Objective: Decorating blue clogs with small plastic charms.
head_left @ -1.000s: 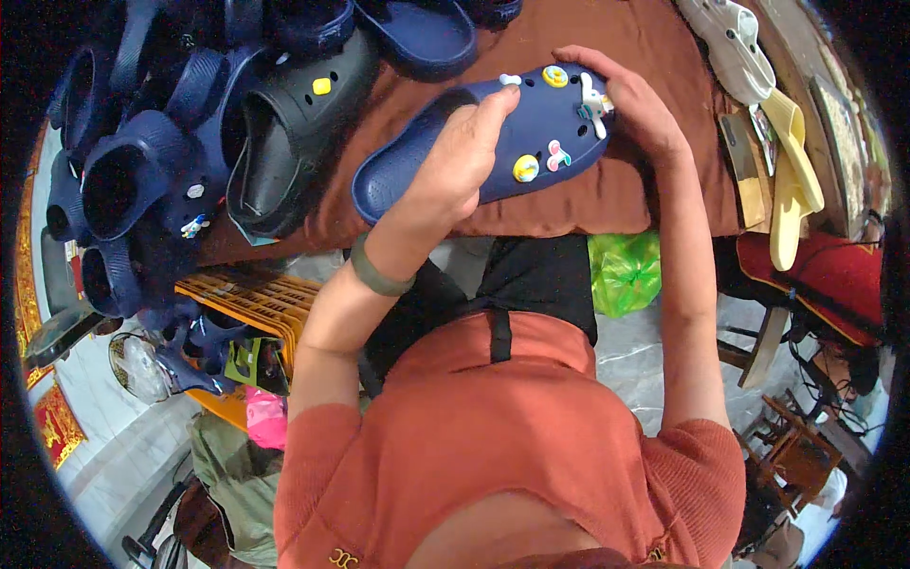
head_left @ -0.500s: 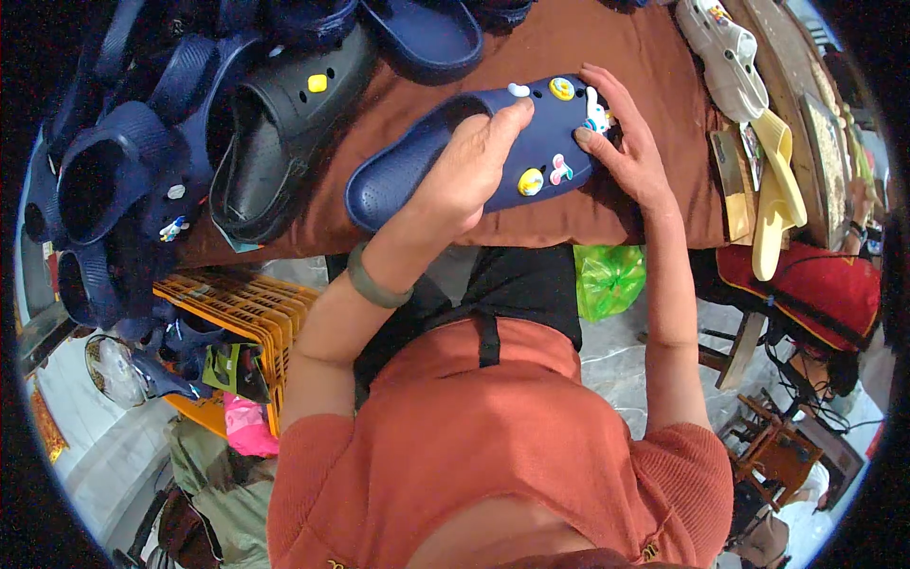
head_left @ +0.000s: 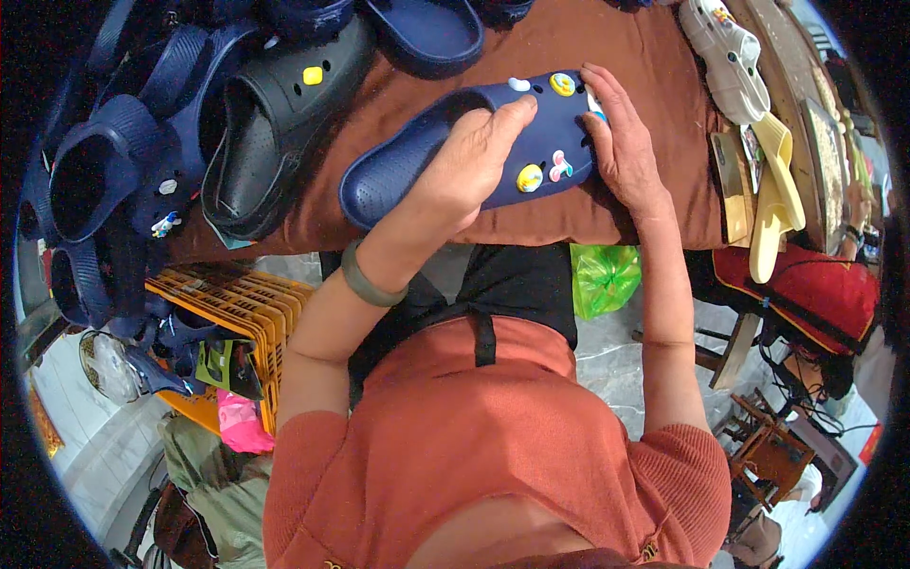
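A navy clog (head_left: 393, 175) lies on the brown cloth with its toe to the right. My left hand (head_left: 469, 161) reaches into its opening, fingers hidden inside, thumb on the upper. Over the toe, my right hand (head_left: 627, 156) is curled with its fingers and thumb on the upper. Partly under it shows a white and blue charm (head_left: 594, 104). Other charms sit on the upper: a yellow ring-shaped charm (head_left: 562, 85), a small white charm (head_left: 518, 84), a pink and white charm (head_left: 561, 166) and a round yellow charm (head_left: 529, 178).
A black clog (head_left: 256, 142) stands left of my hands, beside several navy clogs (head_left: 104, 166). A white clog (head_left: 725, 62) and a pale yellow slipper (head_left: 777, 180) lie right on the brown cloth (head_left: 569, 225). Below left is an orange crate (head_left: 275, 322).
My right hand has shifted slightly, and its thumb now covers more of the white and blue charm at the toe. My left hand keeps its hold.
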Tool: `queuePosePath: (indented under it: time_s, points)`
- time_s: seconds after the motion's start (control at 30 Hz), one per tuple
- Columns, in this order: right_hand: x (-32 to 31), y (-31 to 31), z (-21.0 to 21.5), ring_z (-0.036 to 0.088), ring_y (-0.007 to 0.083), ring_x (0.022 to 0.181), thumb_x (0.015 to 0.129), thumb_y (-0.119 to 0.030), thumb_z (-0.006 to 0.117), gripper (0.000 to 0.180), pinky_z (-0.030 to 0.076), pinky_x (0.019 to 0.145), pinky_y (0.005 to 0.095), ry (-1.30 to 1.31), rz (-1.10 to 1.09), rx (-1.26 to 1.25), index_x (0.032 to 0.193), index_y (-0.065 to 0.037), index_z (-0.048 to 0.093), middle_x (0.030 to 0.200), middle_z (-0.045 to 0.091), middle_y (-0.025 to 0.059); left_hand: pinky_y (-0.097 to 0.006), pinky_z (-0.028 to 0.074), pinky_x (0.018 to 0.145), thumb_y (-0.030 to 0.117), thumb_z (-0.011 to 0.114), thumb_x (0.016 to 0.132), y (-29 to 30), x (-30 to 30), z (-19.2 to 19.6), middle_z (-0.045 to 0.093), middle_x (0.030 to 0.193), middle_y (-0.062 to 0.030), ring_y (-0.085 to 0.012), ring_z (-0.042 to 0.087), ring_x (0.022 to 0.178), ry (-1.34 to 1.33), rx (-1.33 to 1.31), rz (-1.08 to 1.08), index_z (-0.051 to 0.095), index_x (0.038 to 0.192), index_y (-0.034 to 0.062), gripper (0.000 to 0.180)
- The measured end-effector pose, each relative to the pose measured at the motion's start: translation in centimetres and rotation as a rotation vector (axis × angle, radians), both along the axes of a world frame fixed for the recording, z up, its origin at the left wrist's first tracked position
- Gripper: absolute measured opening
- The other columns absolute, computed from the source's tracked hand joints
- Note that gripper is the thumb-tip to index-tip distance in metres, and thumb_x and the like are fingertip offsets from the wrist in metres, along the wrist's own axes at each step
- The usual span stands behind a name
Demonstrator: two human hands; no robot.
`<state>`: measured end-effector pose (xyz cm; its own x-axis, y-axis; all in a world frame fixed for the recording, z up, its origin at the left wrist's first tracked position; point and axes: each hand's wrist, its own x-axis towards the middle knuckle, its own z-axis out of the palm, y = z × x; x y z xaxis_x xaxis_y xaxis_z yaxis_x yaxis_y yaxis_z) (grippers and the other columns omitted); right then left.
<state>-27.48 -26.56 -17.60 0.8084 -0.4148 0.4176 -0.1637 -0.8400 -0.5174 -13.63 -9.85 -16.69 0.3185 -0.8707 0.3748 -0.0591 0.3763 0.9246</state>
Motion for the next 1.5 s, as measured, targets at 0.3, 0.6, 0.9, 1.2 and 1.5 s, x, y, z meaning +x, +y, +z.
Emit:
queuePosePath:
  time_s: [0.3,0.6,0.9,1.2,1.5]
  points:
    - [1.4,-4.5,-1.1,0.064,0.0374,0.089,0.098,-0.031,0.044,0.033,0.050,0.077,0.0408,-0.001,-0.247,0.217,0.105,-0.003,0.060,0.091,0.066,0.0205,-0.036,0.041,0.094,0.011,0.045,0.092,0.5,0.5,3.1,0.056,0.112,-0.0187,-0.0273,0.054,0.106,0.075,0.311,-0.004,0.054,0.120,-0.0026,0.032]
    - [7.6,-14.3,-5.4,0.056,0.0414,0.094,0.084,-0.035,0.068,0.047,0.048,0.082,0.0456,-0.031,-0.301,-0.338,0.119,-0.007,0.054,0.104,0.058,0.0239,-0.024,0.051,0.067,0.028,0.052,0.093,-1.3,0.5,1.3,0.067,0.093,-0.0056,-0.0107,0.063,0.074,0.567,0.410,-0.057,0.064,0.099,-0.0016,0.033]
    - [6.1,-12.3,-3.3,0.060,0.0298,0.099,0.085,-0.030,0.067,0.038,0.048,0.087,0.0365,-0.305,-0.288,0.211,0.111,-0.004,0.061,0.108,0.060,0.0178,-0.025,0.051,0.074,0.029,0.052,0.094,-0.9,0.7,1.7,0.067,0.095,-0.0059,-0.0105,0.063,0.082,0.579,0.430,-0.067,0.063,0.103,-0.0012,0.033]
    - [6.2,-7.2,2.9,0.036,0.0250,0.133,0.075,-0.042,0.073,0.075,0.026,0.111,0.0367,0.479,0.802,0.465,0.133,-0.001,0.048,0.137,0.047,0.0126,-0.025,0.051,0.078,0.031,0.050,0.095,-1.0,0.5,1.6,0.067,0.099,-0.0071,-0.0111,0.063,0.086,0.651,0.388,-0.106,0.063,0.106,-0.0003,0.036]
    - [5.2,-6.0,2.5,0.056,0.0175,0.105,0.095,-0.027,0.053,0.039,0.042,0.093,0.0304,0.373,0.714,0.549,0.125,-0.002,0.055,0.115,0.061,0.0097,-0.025,0.051,0.076,0.033,0.050,0.095,-1.0,0.4,1.6,0.067,0.097,-0.0069,-0.0112,0.064,0.085,0.607,0.357,-0.111,0.063,0.106,-0.0006,0.037]
